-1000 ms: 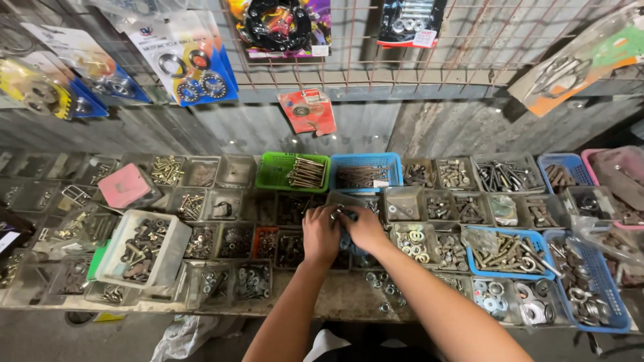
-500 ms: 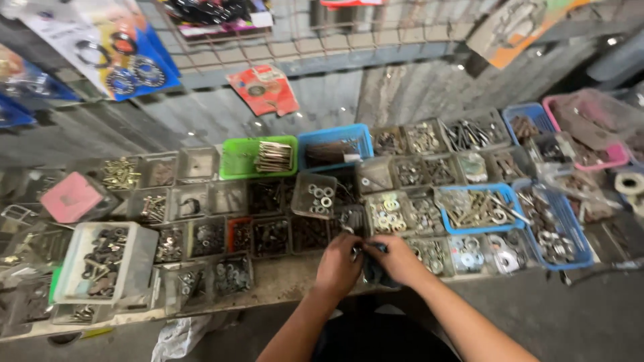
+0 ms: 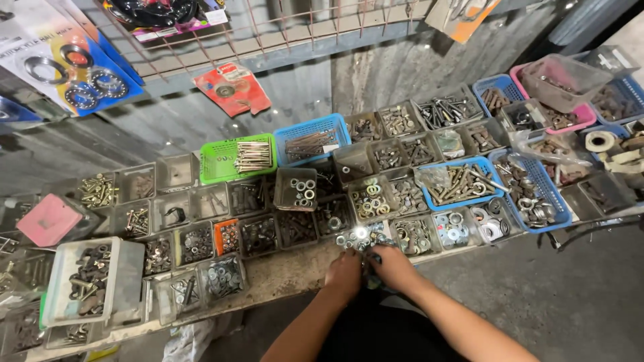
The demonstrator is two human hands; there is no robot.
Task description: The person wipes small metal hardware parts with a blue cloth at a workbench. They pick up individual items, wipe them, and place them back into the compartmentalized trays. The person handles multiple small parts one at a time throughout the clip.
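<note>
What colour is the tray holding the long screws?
Bright green, clearest in the head view.

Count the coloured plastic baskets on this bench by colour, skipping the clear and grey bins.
Green basket: 1
Blue baskets: 5, the last one cut off by the right edge
Pink basket: 1
Total: 7
</note>
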